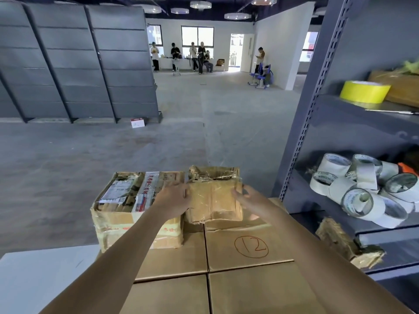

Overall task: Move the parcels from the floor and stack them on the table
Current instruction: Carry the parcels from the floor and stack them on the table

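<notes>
**Atop the big carton (pixel 249 248): small parcel (pixel 215 200) caught between two hands**

Squarish brown cardboard, wrinkled under glossy clear tape, at the far end of that flat lid with its circled 12, white table (pixel 34 279) beneath. Gripped at the left edge by left hand (pixel 174 197), fingers curled round the side; gripped at the right edge by right hand (pixel 247 198), thumb over the top. Both forearms stretched forward. Just left: labelled parcel (pixel 136 200), dented, tape-striped.
</notes>
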Action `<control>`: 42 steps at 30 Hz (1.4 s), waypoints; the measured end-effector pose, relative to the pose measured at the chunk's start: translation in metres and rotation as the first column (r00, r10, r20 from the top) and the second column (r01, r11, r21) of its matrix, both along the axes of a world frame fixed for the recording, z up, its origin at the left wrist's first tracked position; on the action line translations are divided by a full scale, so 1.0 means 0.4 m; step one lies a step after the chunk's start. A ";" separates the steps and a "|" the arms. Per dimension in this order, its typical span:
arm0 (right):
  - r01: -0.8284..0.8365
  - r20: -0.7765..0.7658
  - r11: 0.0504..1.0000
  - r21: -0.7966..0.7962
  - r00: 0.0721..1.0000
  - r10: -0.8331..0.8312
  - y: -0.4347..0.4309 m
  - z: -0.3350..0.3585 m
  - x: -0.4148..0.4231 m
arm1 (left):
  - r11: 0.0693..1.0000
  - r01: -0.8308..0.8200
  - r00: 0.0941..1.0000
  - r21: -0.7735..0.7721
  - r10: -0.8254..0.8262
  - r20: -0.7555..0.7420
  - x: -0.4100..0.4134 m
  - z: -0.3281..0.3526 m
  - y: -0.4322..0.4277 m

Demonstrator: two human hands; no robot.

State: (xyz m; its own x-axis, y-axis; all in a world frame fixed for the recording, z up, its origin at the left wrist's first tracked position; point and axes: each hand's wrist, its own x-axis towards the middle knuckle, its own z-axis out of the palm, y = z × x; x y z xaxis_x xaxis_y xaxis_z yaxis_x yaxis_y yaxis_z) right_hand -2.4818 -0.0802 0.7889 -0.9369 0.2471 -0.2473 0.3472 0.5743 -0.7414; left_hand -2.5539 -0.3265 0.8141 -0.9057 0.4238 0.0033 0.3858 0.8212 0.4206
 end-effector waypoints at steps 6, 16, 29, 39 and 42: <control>0.030 -0.104 0.993 0.111 0.994 -0.019 -0.008 -0.054 -0.009 | 0.967 0.148 0.979 -0.206 -0.173 -0.111 -0.007 -0.066 -0.042; 0.093 -0.151 0.972 0.216 0.987 -0.060 0.002 -0.086 -0.022 | 0.986 0.143 0.982 -0.083 -0.152 -0.115 -0.011 -0.075 -0.061; 0.071 -0.137 0.959 0.275 0.990 -0.034 -0.031 -0.086 -0.004 | 0.993 0.099 0.980 -0.067 -0.109 -0.165 -0.007 -0.087 -0.052; 0.037 -0.076 0.967 0.252 0.997 -0.018 -0.044 -0.082 -0.002 | 0.990 0.084 0.970 -0.114 -0.107 -0.217 -0.001 -0.092 -0.043; -0.003 -0.041 0.962 0.273 0.999 0.015 -0.033 -0.090 0.011 | 0.989 0.072 0.968 -0.126 -0.100 -0.229 0.001 -0.093 -0.040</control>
State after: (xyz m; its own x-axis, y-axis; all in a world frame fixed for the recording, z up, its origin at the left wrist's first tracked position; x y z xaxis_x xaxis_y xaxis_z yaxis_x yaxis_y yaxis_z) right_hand -2.4772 -0.0933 0.7529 -0.9475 0.2913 -0.1320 0.3130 0.7598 -0.5699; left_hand -2.5534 -0.3423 0.7771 -0.8456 0.5100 0.1576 0.5334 0.8184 0.2139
